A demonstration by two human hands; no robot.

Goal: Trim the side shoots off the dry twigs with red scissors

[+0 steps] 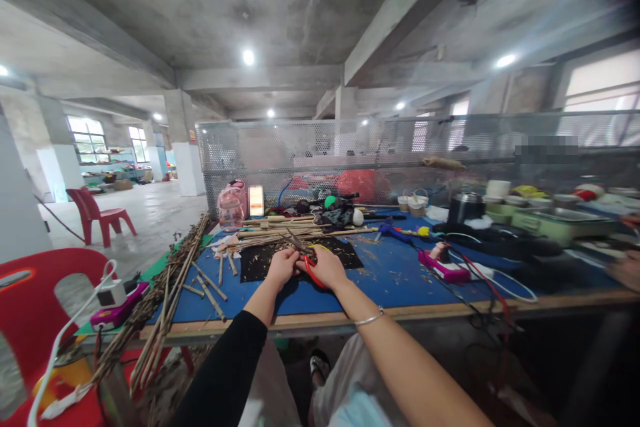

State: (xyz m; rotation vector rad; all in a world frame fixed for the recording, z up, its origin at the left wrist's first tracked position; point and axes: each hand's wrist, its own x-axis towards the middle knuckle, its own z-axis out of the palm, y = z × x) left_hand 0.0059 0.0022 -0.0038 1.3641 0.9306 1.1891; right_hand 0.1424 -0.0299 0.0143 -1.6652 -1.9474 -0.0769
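My right hand (325,268) is closed round a pair of scissors (314,273) with a red handle and a bit of yellow. The dark blades point up and away to the left. My left hand (283,268) is closed right beside them, fingers pinched near the blades; what it holds is too small to make out. Both hands are above a black mat (255,270) strewn with pale plant scraps. Cut stick pieces (213,293) lie left of my left hand. Behind the hands, long tan sticks (270,233) lie in a pile.
Long dry stalks (167,293) hang over the table's left edge. A purple power strip (444,267) with cables lies on the blue tabletop (395,280) at right. A pink bag (233,203) stands by the mesh screen (280,147). Another person's hand (627,270) shows at far right.
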